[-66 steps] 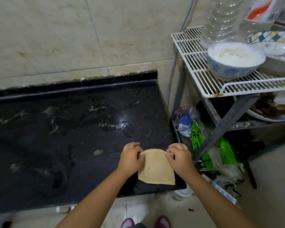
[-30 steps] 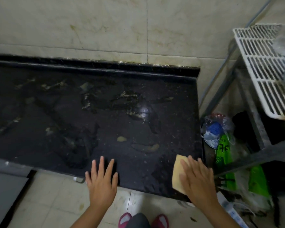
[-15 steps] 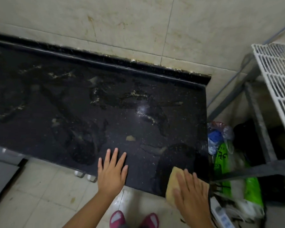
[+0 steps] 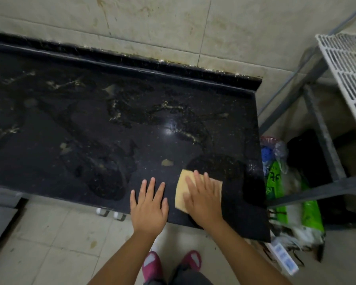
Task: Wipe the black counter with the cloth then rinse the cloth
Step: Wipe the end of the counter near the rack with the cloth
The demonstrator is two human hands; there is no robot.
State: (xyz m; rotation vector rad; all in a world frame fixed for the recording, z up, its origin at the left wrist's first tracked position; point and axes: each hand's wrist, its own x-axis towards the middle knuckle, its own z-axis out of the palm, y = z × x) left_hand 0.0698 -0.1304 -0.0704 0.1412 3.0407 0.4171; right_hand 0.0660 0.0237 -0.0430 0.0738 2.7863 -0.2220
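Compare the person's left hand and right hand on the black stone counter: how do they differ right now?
The right hand presses flat on the folded tan cloth; the left hand lies on the bare black stone counter with nothing under it. The right hand sits nearer the counter's right end, beside a dark wet patch; the left hand is to its left, at the front edge. Shared: both are palm down with fingers straight, pointing toward the wall.
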